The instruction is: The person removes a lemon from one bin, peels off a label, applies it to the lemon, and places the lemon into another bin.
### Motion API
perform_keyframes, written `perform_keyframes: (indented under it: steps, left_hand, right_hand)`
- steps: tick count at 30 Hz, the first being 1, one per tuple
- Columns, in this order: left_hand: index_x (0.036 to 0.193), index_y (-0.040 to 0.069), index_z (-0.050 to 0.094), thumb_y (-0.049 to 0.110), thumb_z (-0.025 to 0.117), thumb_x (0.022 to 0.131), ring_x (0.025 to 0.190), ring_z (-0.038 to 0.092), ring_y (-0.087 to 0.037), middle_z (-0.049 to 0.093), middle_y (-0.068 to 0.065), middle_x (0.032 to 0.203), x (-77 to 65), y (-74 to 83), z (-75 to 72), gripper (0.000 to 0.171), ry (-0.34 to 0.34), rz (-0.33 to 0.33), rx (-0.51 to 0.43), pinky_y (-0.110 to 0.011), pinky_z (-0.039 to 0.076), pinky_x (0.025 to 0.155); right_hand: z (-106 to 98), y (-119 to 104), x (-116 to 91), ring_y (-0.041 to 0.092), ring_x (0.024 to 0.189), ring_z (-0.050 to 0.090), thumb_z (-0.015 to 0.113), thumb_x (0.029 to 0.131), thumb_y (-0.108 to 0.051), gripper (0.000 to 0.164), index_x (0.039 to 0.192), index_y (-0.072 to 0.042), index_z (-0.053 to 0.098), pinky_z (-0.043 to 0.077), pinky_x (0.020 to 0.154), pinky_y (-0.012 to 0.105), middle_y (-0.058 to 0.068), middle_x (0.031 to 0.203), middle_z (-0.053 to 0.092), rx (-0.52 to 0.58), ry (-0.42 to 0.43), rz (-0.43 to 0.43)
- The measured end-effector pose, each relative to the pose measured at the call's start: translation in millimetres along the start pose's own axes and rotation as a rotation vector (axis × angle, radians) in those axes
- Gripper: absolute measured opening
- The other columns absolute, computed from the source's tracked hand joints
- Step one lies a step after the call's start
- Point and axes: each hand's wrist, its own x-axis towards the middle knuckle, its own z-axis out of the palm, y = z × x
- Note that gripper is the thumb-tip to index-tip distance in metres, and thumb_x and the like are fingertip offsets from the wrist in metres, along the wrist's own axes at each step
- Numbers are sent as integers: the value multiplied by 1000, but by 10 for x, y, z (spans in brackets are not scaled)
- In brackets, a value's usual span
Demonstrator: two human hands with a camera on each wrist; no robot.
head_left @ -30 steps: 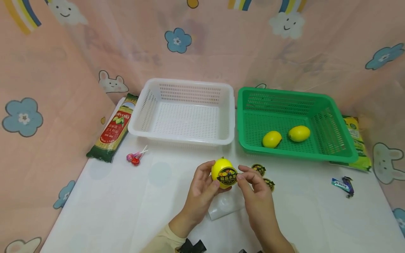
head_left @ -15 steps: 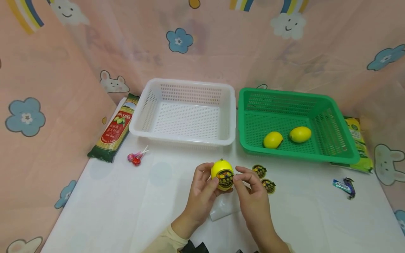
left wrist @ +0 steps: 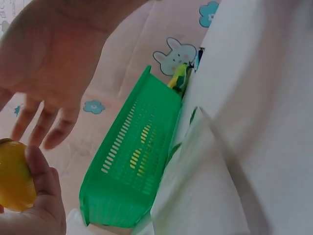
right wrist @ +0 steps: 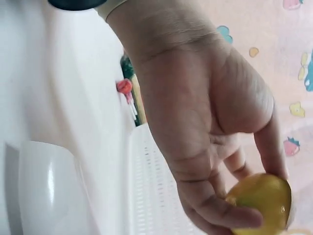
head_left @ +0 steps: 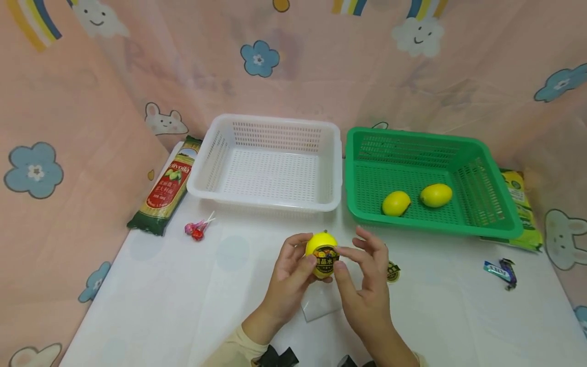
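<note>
My left hand [head_left: 291,275] grips a yellow lemon [head_left: 321,239] above the table, its thumb on the front. A round black-and-gold sticker [head_left: 326,259] with a fruit picture and characters lies against the lemon's front. My right hand [head_left: 367,285] is at the lemon's right side, fingers spread, index fingertip and thumb right at the sticker's edge. In the left wrist view the lemon [left wrist: 14,176] sits by the left thumb, with the right hand [left wrist: 54,63] above. The right wrist view shows the left hand [right wrist: 190,122] curled around the lemon [right wrist: 269,196].
Another sticker [head_left: 393,271] lies behind my right hand. A glossy backing sheet [head_left: 321,305] lies below. Behind are a white basket [head_left: 263,200] and a green basket [head_left: 431,228] with two lemons [head_left: 396,204]. Lollipops [head_left: 197,232], a pasta packet [head_left: 167,186] and small wrapped sweets [head_left: 500,272] flank them.
The right fingers have let go of the sticker's edge and spread, shifting slightly on the lemon's right. The sticker, earlier sticking out, now lies against the lemon. A table sticker is hidden now.
</note>
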Motion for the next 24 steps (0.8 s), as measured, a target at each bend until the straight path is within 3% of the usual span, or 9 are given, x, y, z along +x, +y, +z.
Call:
perform_keyframes:
  steps: [4, 9, 13, 16, 20, 22, 24]
  left_hand:
    - [144, 24, 47, 20, 57, 112, 111, 65, -15, 56, -6, 141, -11, -1, 20, 34, -24, -19, -28, -28, 57, 89]
    - [144, 25, 48, 25, 62, 109, 112, 65, -14, 57, -3, 142, -21, 22, 32, 38, -14, -52, -74, -27, 57, 88]
    - [147, 22, 45, 28, 64, 107, 110, 66, -13, 56, -4, 142, -10, 54, 27, 45, -28, -66, -84, -27, 58, 87]
    - [149, 24, 41, 30, 63, 106, 106, 67, -13, 57, -3, 142, -17, 87, 18, 49, -53, -72, -68, -28, 59, 88]
    - [149, 30, 39, 29, 59, 110, 109, 66, -13, 58, -10, 146, -50, 135, 22, 44, -103, -30, 28, -28, 57, 92]
    - [148, 32, 41, 25, 54, 113, 114, 65, -13, 56, -16, 149, -56, 147, 37, 38, -106, 8, 93, -28, 56, 94]
    - [145, 34, 43, 22, 50, 114, 116, 63, -14, 52, -20, 151, -57, 149, 60, 34, -88, 31, 145, -29, 55, 95]
  right_hand:
    - [35, 58, 25, 31, 140, 33, 69, 98, 2, 27, 115, -17, 77, 32, 103, 40, 12, 164, 34, -81, -105, -92]
    - [59, 116, 26, 35, 143, 27, 58, 110, -23, 19, 126, -21, 68, 30, 101, 58, 13, 168, 27, -190, -173, -133]
    - [48, 146, 40, 43, 142, 27, 49, 113, -35, 32, 139, -18, 56, 35, 98, 65, 13, 170, 23, -280, -226, -145]
    - [3, 147, 58, 45, 145, 24, 46, 111, -52, 53, 152, -18, 47, 38, 96, 71, 11, 172, 20, -328, -271, -52]
    - [-72, 108, 59, 41, 153, 13, 40, 100, -79, 92, 170, -22, 19, 30, 100, 85, 6, 174, 12, -307, -325, 81]
    - [-89, 90, 50, 39, 155, 11, 38, 101, -78, 96, 172, -20, 10, 25, 105, 84, 7, 175, 11, -242, -306, 54]
    - [-80, 86, 42, 38, 153, 15, 40, 108, -65, 86, 170, -12, 15, 24, 114, 72, 13, 172, 16, -173, -247, -54]
